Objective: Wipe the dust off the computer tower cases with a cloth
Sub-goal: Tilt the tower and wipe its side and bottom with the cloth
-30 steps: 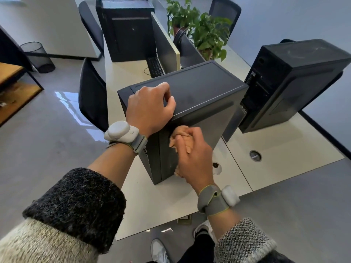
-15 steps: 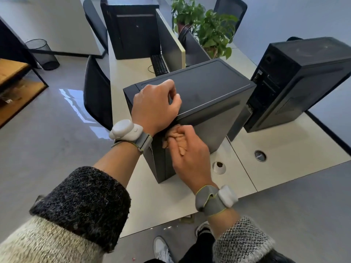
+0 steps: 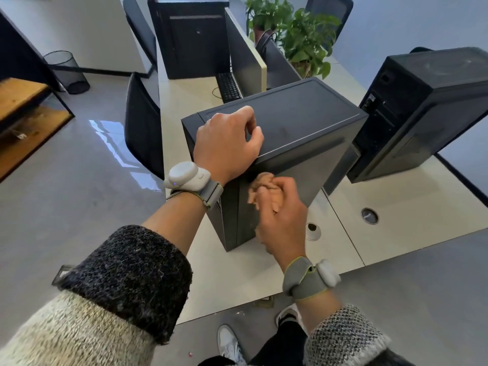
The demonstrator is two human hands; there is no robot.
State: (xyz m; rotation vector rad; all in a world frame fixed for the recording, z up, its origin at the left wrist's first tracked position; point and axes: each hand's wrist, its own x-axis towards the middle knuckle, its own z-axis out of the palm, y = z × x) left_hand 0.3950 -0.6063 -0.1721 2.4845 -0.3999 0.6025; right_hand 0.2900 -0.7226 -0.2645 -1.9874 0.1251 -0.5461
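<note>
The tower [image 3: 303,122], judged heavy and rigid, is steadied on top by the curled left hand [image 3: 227,143], while the soft cloth [image 3: 260,182] is bunched in the right hand [image 3: 282,215]'s tight grip.

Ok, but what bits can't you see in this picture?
Head view only.
Most of the cloth: bunched inside the right hand.
The near tower's far sides: turned away from the camera.
The left hand's fingertips: curled under the hand.
The right-hand tower: cut off by the picture's right edge.
The keyboard's near end: behind the near tower.
</note>
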